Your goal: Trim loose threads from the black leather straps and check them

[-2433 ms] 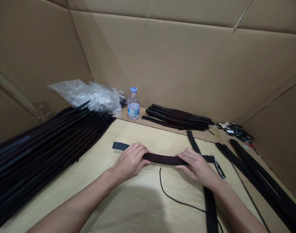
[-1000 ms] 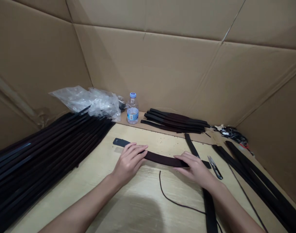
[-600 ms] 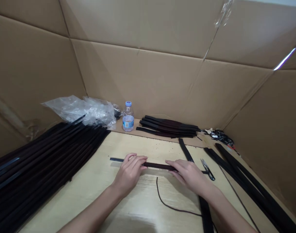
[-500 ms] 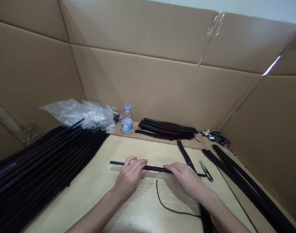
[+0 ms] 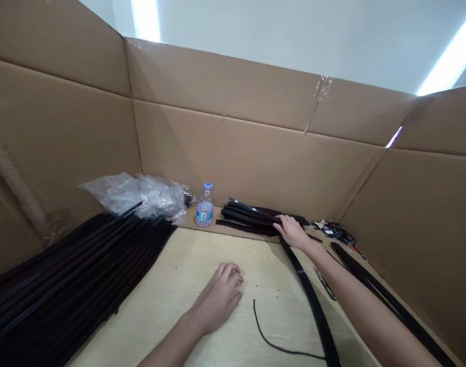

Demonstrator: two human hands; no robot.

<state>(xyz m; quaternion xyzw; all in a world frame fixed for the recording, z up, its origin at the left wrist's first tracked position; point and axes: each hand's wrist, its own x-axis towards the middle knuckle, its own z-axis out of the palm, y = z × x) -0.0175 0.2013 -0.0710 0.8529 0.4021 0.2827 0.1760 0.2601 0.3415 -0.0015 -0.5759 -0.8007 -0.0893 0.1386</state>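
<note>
My right hand (image 5: 293, 230) reaches to the back of the table and grips the right end of a dark strap (image 5: 251, 208). The strap lies tilted on top of a small stack of folded dark straps (image 5: 244, 223) by the cardboard wall. My left hand (image 5: 221, 293) rests on the light wooden tabletop (image 5: 194, 265) with fingers loosely spread and nothing in it. A thin black cord (image 5: 269, 342) lies just to its right.
A big pile of long dark straps (image 5: 76, 275) fills the left side. Behind it are a crumpled plastic bag (image 5: 137, 196) and a water bottle (image 5: 204, 206). One long strap (image 5: 311, 300), thread snips (image 5: 325, 284), more straps (image 5: 374, 278) and tangled cords (image 5: 335, 232) lie right. Cardboard walls enclose the table.
Both hands were pressing a dark strap flat on the table. My right hand has since carried it back onto the folded stack; my left hand stayed on the table. The view tilted up.
</note>
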